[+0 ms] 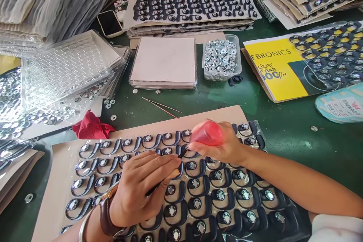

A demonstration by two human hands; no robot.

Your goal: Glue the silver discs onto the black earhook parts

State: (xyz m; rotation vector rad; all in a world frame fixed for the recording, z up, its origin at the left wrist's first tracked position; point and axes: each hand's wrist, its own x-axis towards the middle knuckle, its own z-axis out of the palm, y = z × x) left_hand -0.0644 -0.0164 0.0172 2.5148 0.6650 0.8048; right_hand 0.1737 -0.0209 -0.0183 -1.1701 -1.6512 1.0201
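Head view: both hands over rows of black hook-shaped pieces (195,203), on a cardboard sheet (61,162) on the green desk (295,151).
Yellow printed sheet (268,53), right: "EBRONICS", "dbar". Clear tub (239,56) heaped with metal washers (220,55). Right hand (229,145): fingers wrapped round red bottle (207,133). Left hand (141,181): fingers pinching dark-tipped tool (183,152), tip near the bottle, over upper rows.

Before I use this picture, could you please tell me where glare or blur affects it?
All in the head view: glare streaks the clear plastic; glints dot the washers in the tub; the red bottle in the right hand shows no obvious motion blur.
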